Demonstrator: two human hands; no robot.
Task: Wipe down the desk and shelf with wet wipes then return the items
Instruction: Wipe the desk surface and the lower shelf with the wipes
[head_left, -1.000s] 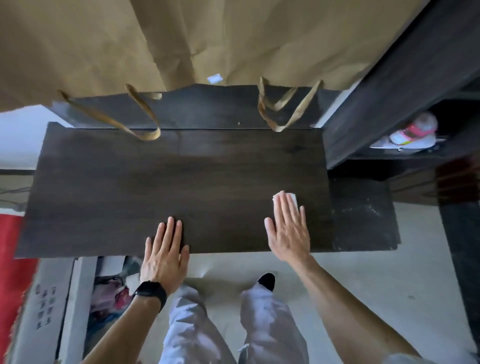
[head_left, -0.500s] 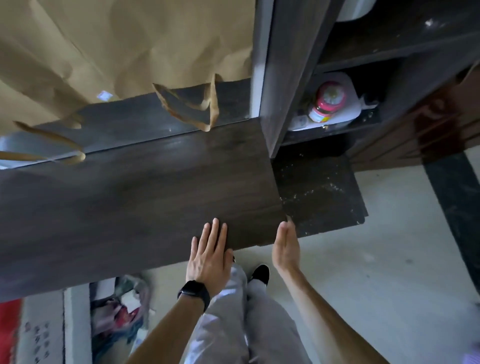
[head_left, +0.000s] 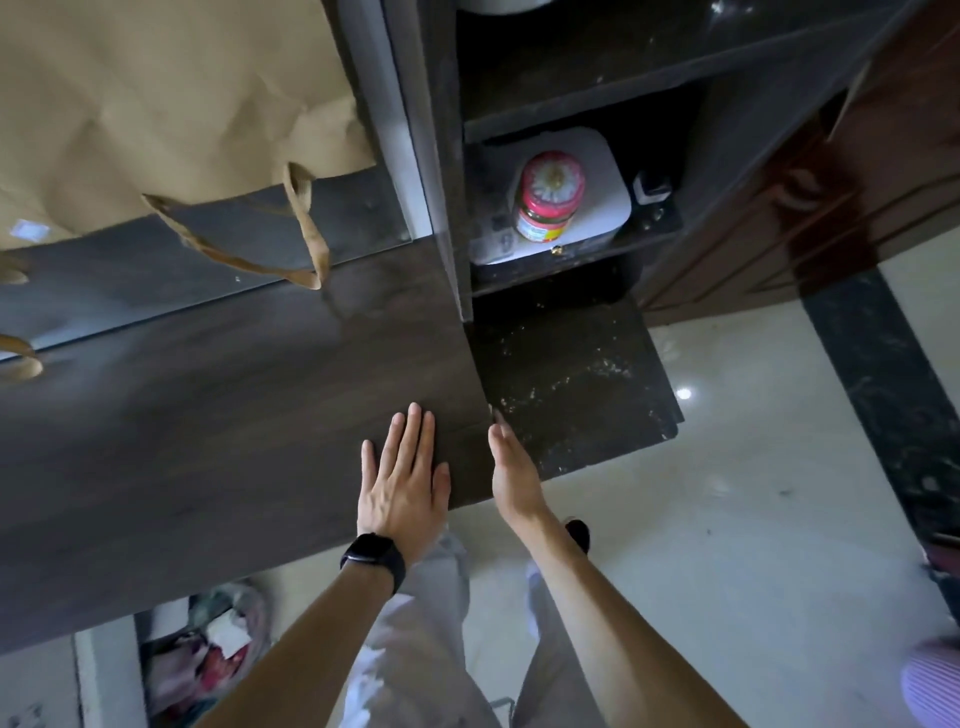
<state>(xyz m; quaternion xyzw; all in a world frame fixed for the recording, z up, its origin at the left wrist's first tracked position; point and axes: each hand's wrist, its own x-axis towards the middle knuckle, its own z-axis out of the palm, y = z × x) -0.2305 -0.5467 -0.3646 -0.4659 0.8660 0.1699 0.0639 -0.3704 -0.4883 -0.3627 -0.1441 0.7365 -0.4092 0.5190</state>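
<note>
left hand (head_left: 402, 478) flat on worktop (head_left: 208, 415), fingers straight, close together, holding nothing. right hand (head_left: 511, 467) just beside it, edge-on against worktop's right edge, fingers straight and together. wet wipe not visible, maybe under that palm, cannot tell. beyond right hand: lower shelf (head_left: 576, 374), speckled with dust. further off: jar (head_left: 549, 195) in cubby. step, likely: wiping worktop edge. next move calls for flat pressure across dusty shelf.
</note>
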